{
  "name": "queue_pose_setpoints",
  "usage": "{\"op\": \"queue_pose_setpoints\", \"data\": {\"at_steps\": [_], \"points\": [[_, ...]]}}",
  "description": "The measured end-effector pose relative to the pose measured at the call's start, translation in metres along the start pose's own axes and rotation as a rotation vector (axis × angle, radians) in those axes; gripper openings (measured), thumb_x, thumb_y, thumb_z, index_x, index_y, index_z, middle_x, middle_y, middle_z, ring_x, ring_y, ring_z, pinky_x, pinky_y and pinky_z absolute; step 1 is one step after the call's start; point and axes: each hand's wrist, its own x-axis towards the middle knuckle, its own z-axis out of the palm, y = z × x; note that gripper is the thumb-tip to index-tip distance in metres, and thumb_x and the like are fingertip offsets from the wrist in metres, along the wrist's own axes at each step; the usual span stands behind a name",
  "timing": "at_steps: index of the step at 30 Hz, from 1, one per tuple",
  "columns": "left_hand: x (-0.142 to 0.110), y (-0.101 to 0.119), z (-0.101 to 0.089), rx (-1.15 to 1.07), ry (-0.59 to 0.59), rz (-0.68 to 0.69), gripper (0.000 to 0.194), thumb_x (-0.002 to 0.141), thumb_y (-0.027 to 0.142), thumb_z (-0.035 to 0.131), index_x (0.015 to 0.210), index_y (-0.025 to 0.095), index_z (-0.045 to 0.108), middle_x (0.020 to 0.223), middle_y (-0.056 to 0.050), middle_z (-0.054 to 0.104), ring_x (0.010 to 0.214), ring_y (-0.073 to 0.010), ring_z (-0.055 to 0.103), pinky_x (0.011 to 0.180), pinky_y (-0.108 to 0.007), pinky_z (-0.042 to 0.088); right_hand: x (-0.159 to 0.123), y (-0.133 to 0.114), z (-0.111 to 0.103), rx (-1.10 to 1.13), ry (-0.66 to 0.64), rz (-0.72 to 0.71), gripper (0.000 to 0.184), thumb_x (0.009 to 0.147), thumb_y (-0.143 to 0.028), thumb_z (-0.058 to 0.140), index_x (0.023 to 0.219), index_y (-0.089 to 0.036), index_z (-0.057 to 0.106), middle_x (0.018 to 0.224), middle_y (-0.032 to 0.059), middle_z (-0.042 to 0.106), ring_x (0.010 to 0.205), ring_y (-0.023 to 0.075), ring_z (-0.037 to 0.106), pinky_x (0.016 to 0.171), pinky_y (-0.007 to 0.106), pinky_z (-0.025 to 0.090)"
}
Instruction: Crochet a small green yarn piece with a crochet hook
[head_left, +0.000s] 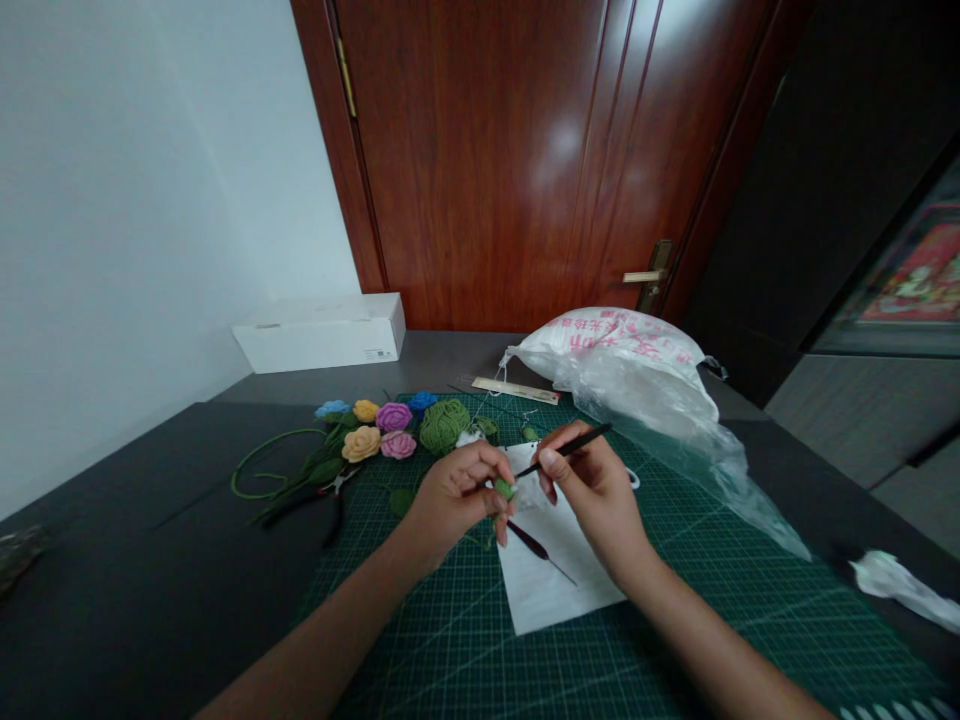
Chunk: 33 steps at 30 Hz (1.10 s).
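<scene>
My left hand [466, 492] pinches a small green crocheted piece [504, 488] between thumb and fingertips. In my right hand [589, 485] is a slim black pen-like tool [574, 443], gripped like a pen, its tip pointing down at the green piece. Whether the tip touches it, I cannot tell. Below the hands lies a white sheet [559, 590], partly covered by them. On it rests a crochet hook [529, 540] with a dark handle and thin metal shaft. A ball of green yarn [444, 427] sits just beyond my left hand.
Several crocheted flowers [361, 443] with green stems and black-handled pliers [330, 505] lie to the left. A green gridded cutting mat [420, 640] covers the table's middle. Behind are a white box [322, 335], a ruler [517, 390] and a white plastic bag [622, 345].
</scene>
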Motion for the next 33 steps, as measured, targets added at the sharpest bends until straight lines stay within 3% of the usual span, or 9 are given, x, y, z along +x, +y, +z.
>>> {"op": "queue_pose_setpoints", "data": {"at_steps": [5,17,28,33], "points": [[0.001,0.002,-0.001,0.010,0.010,0.019,0.021,0.076,0.017,0.082,0.085,0.015,0.062,0.067,0.000,0.069,0.050,-0.0126,0.063,0.045,-0.023,0.056,0.001,-0.009,-0.004,-0.006,0.057,-0.069,0.021,0.089,-0.037,0.074,0.084,-0.021,0.062,0.079,-0.0009,0.062,0.056,0.0107,0.057,0.050,0.024,0.049],[0.000,-0.002,-0.004,0.025,0.042,0.069,0.026,0.072,0.019,0.087,0.079,0.015,0.062,0.071,-0.002,0.069,0.057,-0.0156,0.068,0.046,-0.025,0.058,-0.001,-0.002,0.000,0.036,0.017,-0.014,0.025,0.088,-0.041,0.076,0.080,-0.023,0.060,0.067,-0.0029,0.061,0.049,0.0109,0.053,0.045,0.024,0.044],[-0.002,0.003,0.002,0.089,0.081,0.039,0.024,0.073,0.008,0.078,0.088,0.017,0.061,0.069,0.001,0.070,0.053,-0.0136,0.066,0.045,-0.022,0.057,-0.005,0.004,0.002,-0.038,-0.030,0.002,0.025,0.088,-0.042,0.075,0.082,-0.023,0.061,0.070,-0.0024,0.060,0.049,0.0110,0.053,0.044,0.024,0.043],[-0.001,0.002,0.000,0.144,0.091,0.027,0.020,0.071,0.004,0.073,0.083,0.016,0.063,0.064,0.003,0.069,0.046,-0.0106,0.063,0.042,-0.018,0.053,-0.006,0.010,0.003,-0.061,-0.070,-0.019,0.025,0.089,-0.041,0.075,0.080,-0.022,0.061,0.073,-0.0016,0.062,0.052,0.0113,0.056,0.047,0.024,0.045]]}}
